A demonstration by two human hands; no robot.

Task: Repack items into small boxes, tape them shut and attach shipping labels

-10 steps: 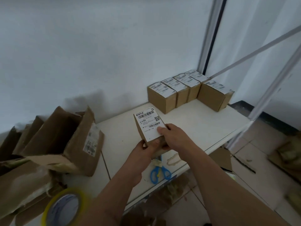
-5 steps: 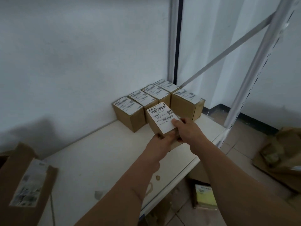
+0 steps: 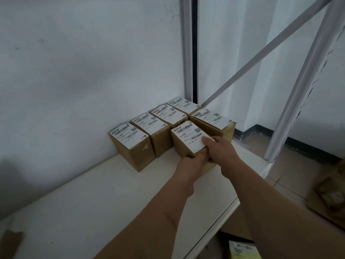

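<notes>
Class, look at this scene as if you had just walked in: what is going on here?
A person is holding a small labelled box with both hands, the left hand at its near side and the right hand with its thumb on the label. The box is beside five other labelled boxes grouped at the wall end of a white table. Whether it already rests on the table cannot be told.

Small brown cardboard box [image 3: 183, 144] in my grip, closed, white shipping label [image 3: 190, 137] with barcodes and QR code across its top. Box tilted slightly, near corner toward me; can't tell if its base meets white tabletop [image 3: 104, 195]. Sits just in front of row of four like boxes [image 3: 149, 126] along wall, each labelled on top. Fifth labelled box [image 3: 214, 122] just beside, on right.
</notes>
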